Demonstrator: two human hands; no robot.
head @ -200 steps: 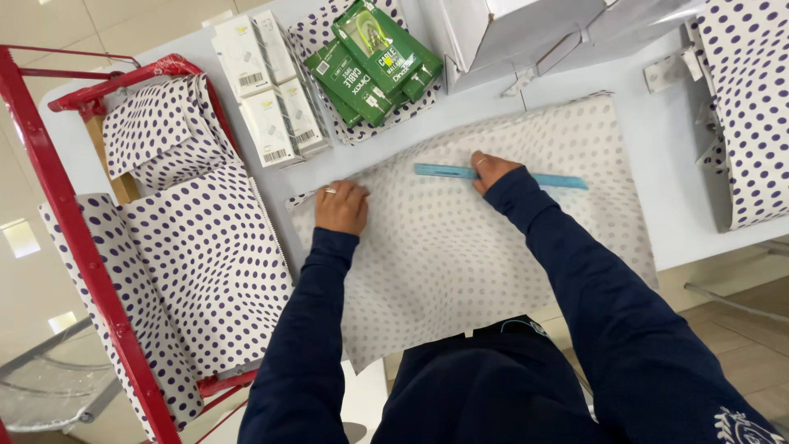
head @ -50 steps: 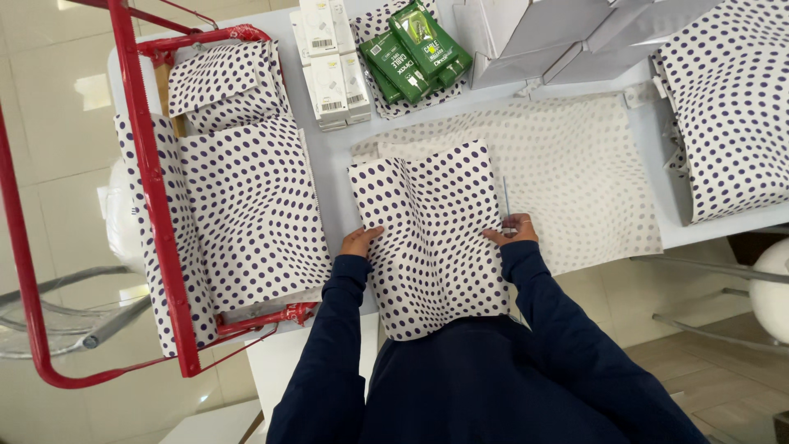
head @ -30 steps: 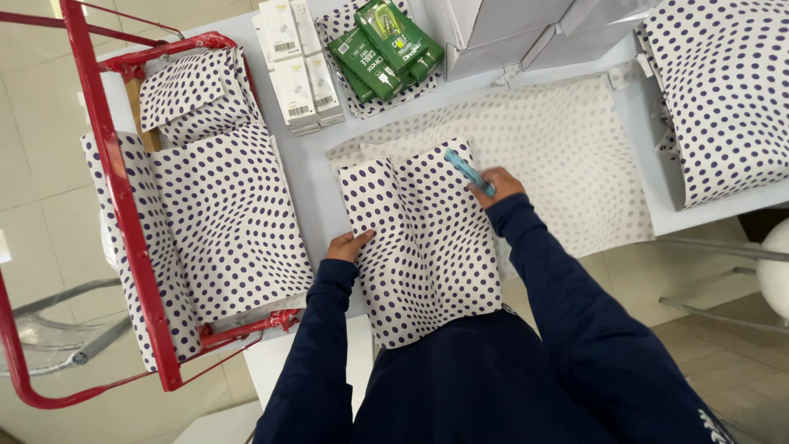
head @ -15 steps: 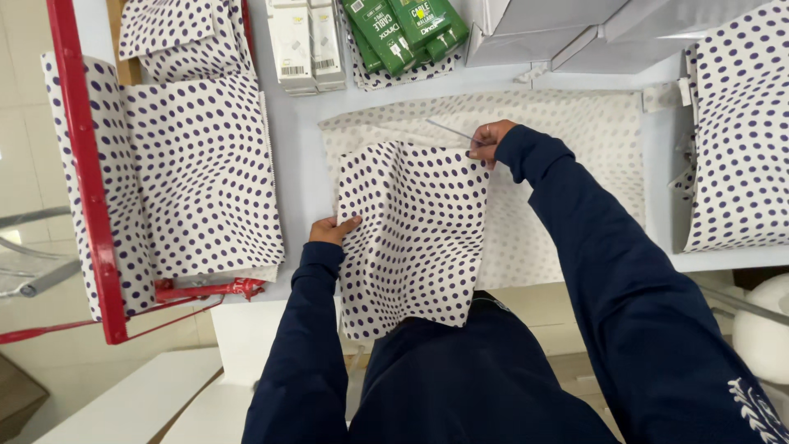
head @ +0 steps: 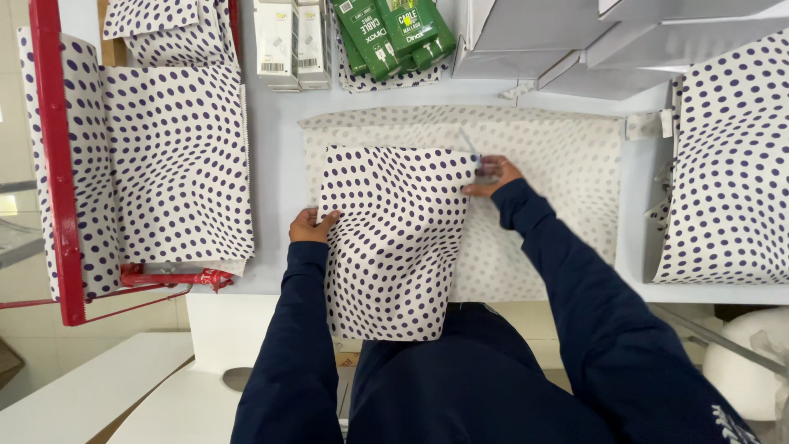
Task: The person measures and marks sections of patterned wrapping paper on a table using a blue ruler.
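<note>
A red metal cart (head: 54, 164) stands at the left of the white table (head: 275, 156). It holds a stack of white paper with dark purple dots (head: 168, 160), and more dotted sheets lie at its far end. At the table's far edge, two white boxes (head: 288, 41) with barcode labels lie side by side; just to their right are several green packs (head: 394, 33) with white lettering, resting on a scrap of dotted paper. Pale grey flat cartons (head: 559, 41) fill the upper right corner, and another dotted stack (head: 727, 173) sits at the right edge.

In the middle lies a large sheet, pale side up (head: 559, 189), with a folded flap showing its dotted side (head: 394, 238). The flap runs from the middle of the table down over the near edge toward the person's body. The left hand (head: 311, 226) grips the flap's left edge, fingers curled over it. The right hand (head: 491, 174) pinches the flap's far right corner with closed fingers, and a thin light blue tool (head: 470, 145) pokes out beside them; whether the fingers hold it, I cannot tell.
</note>
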